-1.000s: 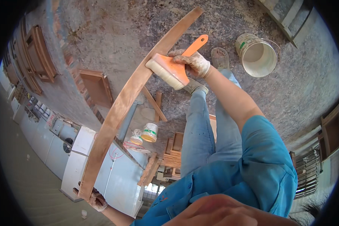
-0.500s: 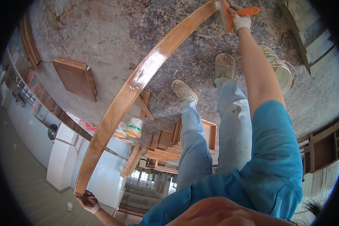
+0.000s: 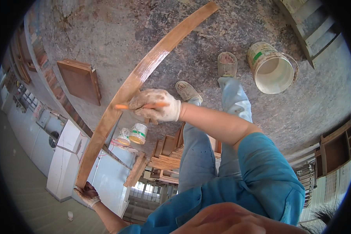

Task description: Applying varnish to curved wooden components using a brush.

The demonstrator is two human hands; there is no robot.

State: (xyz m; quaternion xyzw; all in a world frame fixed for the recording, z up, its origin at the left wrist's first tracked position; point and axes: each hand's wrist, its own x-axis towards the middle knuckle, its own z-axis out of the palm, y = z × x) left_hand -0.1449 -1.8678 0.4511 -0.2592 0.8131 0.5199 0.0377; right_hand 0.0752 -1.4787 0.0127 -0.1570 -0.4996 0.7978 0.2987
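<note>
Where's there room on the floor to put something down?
Bare floor shows between the panel and the board, and again between the bucket and the right sleeve. It's crowded around the tubs and the stacked wood.

Wooden strip (image 3: 145,71), partly glossy; smooth, plastic-looking bucket (image 3: 256,58); matt, stained cloth glove (image 3: 165,104); rough, matt floor (image 3: 319,105)

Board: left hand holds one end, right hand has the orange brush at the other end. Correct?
Not quite: the head view shows the orange brush partway along the board, not at the other end. The left hand does hold one end, and the brush is in the right hand.
</note>
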